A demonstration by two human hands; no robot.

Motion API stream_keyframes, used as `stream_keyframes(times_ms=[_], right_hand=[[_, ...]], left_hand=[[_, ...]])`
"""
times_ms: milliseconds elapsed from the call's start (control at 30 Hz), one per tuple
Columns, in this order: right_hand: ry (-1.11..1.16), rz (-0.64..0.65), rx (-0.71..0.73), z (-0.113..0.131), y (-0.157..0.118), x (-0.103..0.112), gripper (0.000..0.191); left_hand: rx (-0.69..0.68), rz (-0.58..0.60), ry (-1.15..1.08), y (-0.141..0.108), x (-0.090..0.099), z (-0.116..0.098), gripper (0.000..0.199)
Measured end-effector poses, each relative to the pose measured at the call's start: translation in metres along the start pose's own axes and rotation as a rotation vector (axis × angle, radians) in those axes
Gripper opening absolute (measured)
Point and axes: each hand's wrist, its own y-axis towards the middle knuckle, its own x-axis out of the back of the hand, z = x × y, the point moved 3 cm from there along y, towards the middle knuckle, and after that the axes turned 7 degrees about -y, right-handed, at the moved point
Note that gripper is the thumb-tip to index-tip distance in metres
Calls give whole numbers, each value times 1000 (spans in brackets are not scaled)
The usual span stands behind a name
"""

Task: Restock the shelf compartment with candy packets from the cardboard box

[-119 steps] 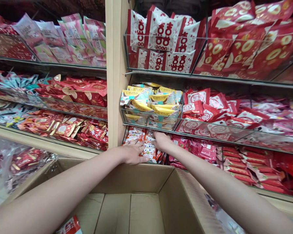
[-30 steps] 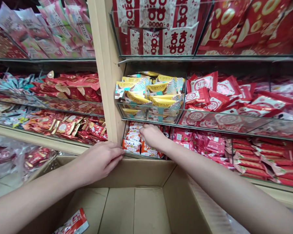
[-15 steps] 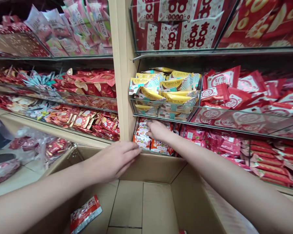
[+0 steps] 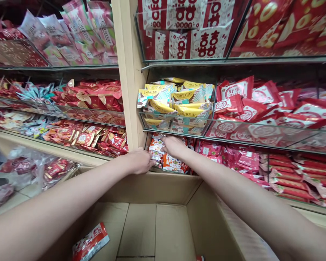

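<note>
My right hand (image 4: 174, 146) reaches into the lowest shelf bin. Its fingers are curled at the upper end of the red-and-white snack packets (image 4: 157, 145), and its fingertips are partly hidden. My left hand (image 4: 141, 161) is at the bin's front left corner, beside the wooden upright. Its fingers close on the lower end of a white-and-red snack packet (image 4: 157, 156). An orange-and-white packet (image 4: 174, 163) lies to the right, under my right wrist. Below both forearms stands an open cardboard box (image 4: 152, 186). One loose red-and-silver packet (image 4: 91, 242) lies inside it, at the left.
Yellow Ginmar packets (image 4: 183, 96) fill the bin directly above, behind a clear front panel (image 4: 176, 125). A wooden upright (image 4: 127, 72) divides the shelves. Pink packets (image 4: 243, 159) sit to the right. Plastic bags of snacks (image 4: 54, 170) lie on the floor at left.
My left hand has moved right and up from the box edge onto the packets in the bin. My right hand stays in the bin. The view has shifted slightly.
</note>
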Motion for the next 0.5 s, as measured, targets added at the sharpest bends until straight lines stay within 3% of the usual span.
stream_keyframes(times_ms=[233, 500], right_hand=[[30, -29, -9, -2, 2, -4, 33], [36, -2, -1, -4, 1, -3, 27]], left_hand=[[89, -29, 54, 21, 3, 3, 25], [97, -109, 45, 36, -17, 11, 25]])
